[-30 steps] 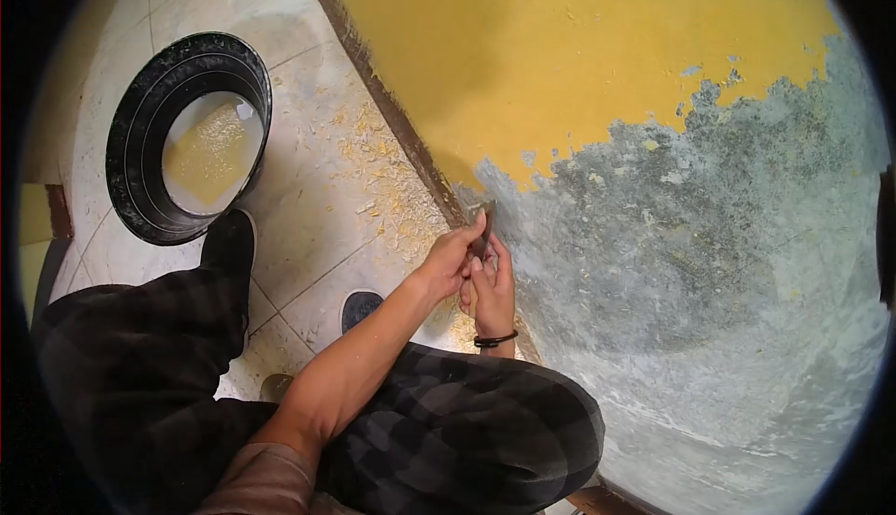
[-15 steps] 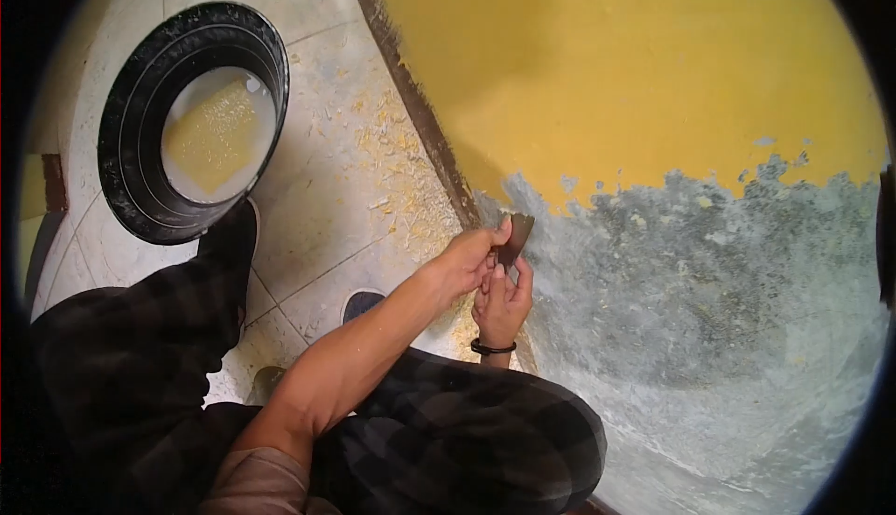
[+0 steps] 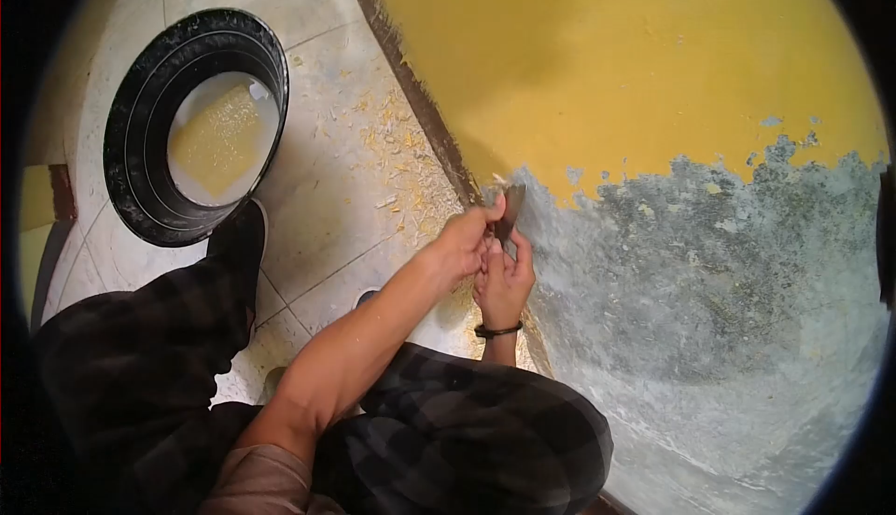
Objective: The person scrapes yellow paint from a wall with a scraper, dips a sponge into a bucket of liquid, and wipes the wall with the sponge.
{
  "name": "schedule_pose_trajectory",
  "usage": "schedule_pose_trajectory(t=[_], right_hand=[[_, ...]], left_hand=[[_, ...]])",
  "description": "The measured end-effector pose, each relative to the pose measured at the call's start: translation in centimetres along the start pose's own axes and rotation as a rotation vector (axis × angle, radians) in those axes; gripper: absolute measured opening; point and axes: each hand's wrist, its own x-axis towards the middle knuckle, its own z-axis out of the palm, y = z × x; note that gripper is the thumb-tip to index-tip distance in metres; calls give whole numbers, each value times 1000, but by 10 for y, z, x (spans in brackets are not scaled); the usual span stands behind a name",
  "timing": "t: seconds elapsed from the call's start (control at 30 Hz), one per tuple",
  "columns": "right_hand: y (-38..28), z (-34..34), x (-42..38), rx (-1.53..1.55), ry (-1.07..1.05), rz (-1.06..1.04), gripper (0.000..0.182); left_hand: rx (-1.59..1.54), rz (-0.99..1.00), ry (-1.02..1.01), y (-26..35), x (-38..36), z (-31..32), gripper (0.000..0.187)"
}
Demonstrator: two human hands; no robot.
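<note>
My left hand (image 3: 467,242), reaching in from the lower left, is closed on a dark, flat scraper (image 3: 513,205), its thumb along the blade. Closed around the lower part of that scraper is my right hand (image 3: 506,282), with a black band on its wrist. Fingers hide the handle. The blade's upper end is at the ragged edge of yellow paint on the wall (image 3: 653,85), close to its lower corner. Pale flakes show by the blade tip. Bare grey plaster (image 3: 691,272) spreads to the right of both hands.
A black bucket (image 3: 126,141) holding cloudy liquid and a yellowish block-like shape stands on the tiled floor (image 3: 317,141). Paint chips (image 3: 401,174) litter the tiles along the brown baseboard (image 3: 411,90). My bent knees and shoes are close below and left.
Both hands and the scraper have moved slightly up and left along the paint edge. The blade looks turned more edge-on. The view has shifted a little.
</note>
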Motion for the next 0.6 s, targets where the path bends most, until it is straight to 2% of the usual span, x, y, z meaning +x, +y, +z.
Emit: schedule_pose_trajectory(t=[0.1, 0.13, 0.23, 0.3, 0.33, 0.37, 0.4, 0.47, 0.6], right_hand=[[-6, 2, -5, 6, -26, 61, 32], [0, -6, -11, -19, 6, -4, 32], [-2, -10, -14, 35, 55, -94, 33], [-12, -6, -6, -52, 37, 35, 35], [-11, -2, 6, -79, -43, 57, 36], [-11, 4, 12, -85, -37, 65, 36], [-11, 15, 18, -79, -61, 59, 35], [-11, 22, 15, -19, -80, 50, 31], [-2, -27, -15, -54, -20, -84, 30]], left_hand=[[-6, -7, -63, -3, 0, -5, 30], [47, -23, 34, -12, 3, -1, 40], [-52, -11, 65, -35, 13, 2, 38], [1, -71, 7, -16, 9, 0, 35], [-7, -18, 36, 2, 1, 7, 35], [-14, 43, 64, 16, -3, 8, 35], [-35, 58, -22, 23, 1, -2, 35], [-39, 75, -18, 14, 6, -11, 35], [9, -15, -91, -33, -1, -2, 38]])
